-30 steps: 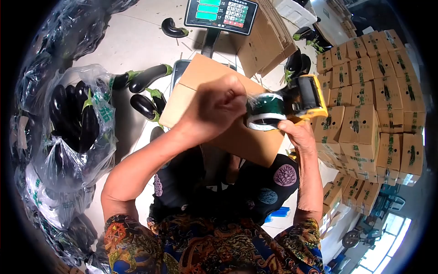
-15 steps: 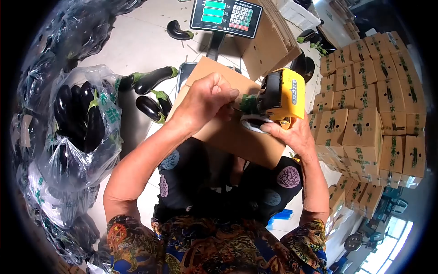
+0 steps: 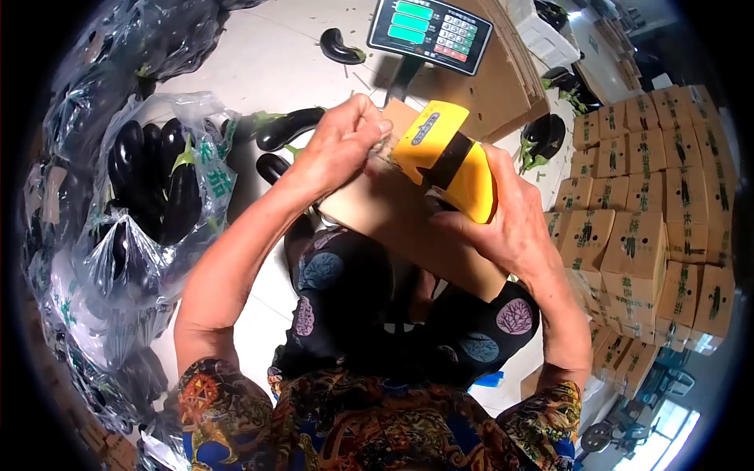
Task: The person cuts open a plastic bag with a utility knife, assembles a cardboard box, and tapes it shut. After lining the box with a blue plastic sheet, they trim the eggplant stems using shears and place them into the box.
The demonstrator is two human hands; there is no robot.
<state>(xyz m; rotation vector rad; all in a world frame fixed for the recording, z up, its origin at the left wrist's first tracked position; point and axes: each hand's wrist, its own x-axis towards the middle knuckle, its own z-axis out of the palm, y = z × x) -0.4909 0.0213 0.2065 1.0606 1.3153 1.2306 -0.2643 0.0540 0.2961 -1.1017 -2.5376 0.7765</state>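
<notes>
My right hand [image 3: 514,208] grips a yellow tape dispenser [image 3: 452,161] with a dark band across it, tilted over a brown cardboard box [image 3: 416,224]. To its left, my left hand [image 3: 342,145] is closed in a pinch, with the fingertips at the dispenser's front end. A thin, clear strip of packing tape [image 3: 385,151] seems to run between these fingertips and the dispenser. The cardboard lies above my knees, partly covered by both hands and the dispenser.
A scale display [image 3: 430,35] stands ahead, beside upright cardboard sheets [image 3: 503,86]. Eggplants [image 3: 290,129] lie on the floor; more fill a clear plastic bag [image 3: 157,177] at left. Stacked printed cartons [image 3: 632,243] rise at right, and a white foam box [image 3: 546,35] stands behind.
The dispenser has turned over, so its yellow side now faces up and its roll is hidden. My left hand has risen slightly. The whole view has shifted, moving the surroundings rightward.
</notes>
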